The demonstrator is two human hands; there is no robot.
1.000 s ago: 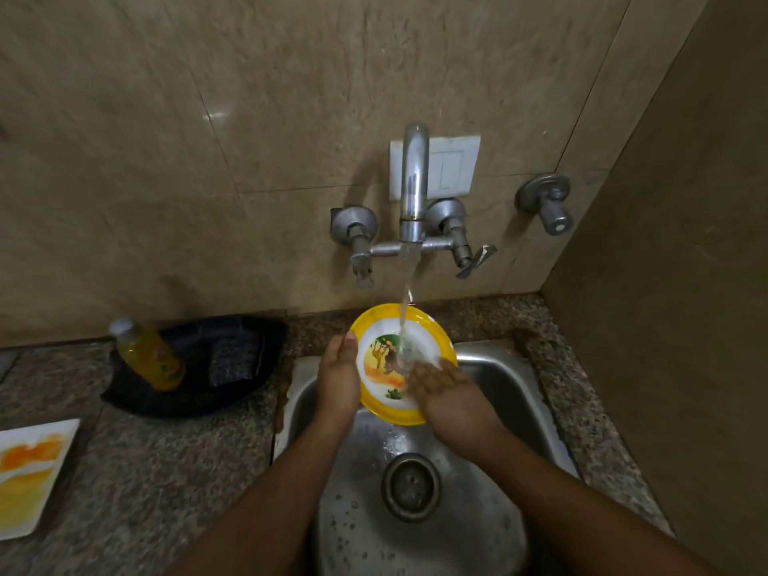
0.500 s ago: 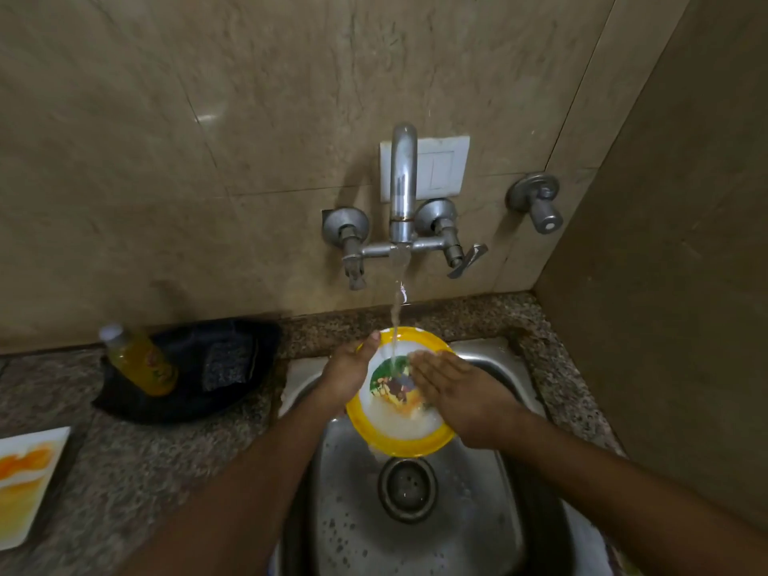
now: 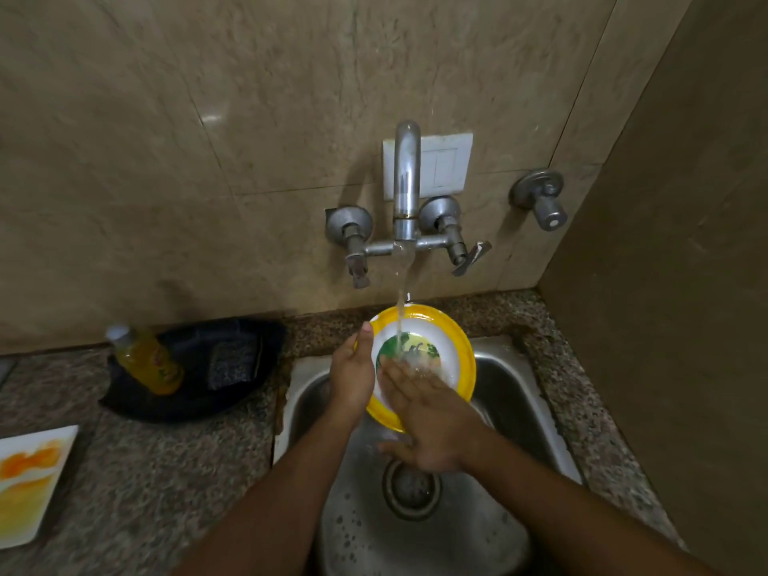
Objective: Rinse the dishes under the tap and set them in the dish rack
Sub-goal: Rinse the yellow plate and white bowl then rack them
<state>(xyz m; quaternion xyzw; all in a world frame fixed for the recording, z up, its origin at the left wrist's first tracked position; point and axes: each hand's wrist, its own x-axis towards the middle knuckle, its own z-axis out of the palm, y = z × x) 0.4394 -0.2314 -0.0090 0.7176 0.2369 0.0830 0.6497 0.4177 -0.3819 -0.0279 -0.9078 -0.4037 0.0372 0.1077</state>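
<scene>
My left hand [image 3: 352, 374] grips the yellow-rimmed plate [image 3: 451, 338] by its edge, thumb on the rim, tilting it over the sink [image 3: 519, 392] under the tap [image 3: 405, 180]. My right hand [image 3: 428, 421] lies flat, fingers [image 3: 399, 374] straight on the wet face. Best I rub just beyond my fingertips, where the stream lands, and turn the plate gradually.

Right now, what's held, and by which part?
The left hand grips the yellow-rimmed plate by its left rim; the right hand lies flat on its face.
</scene>
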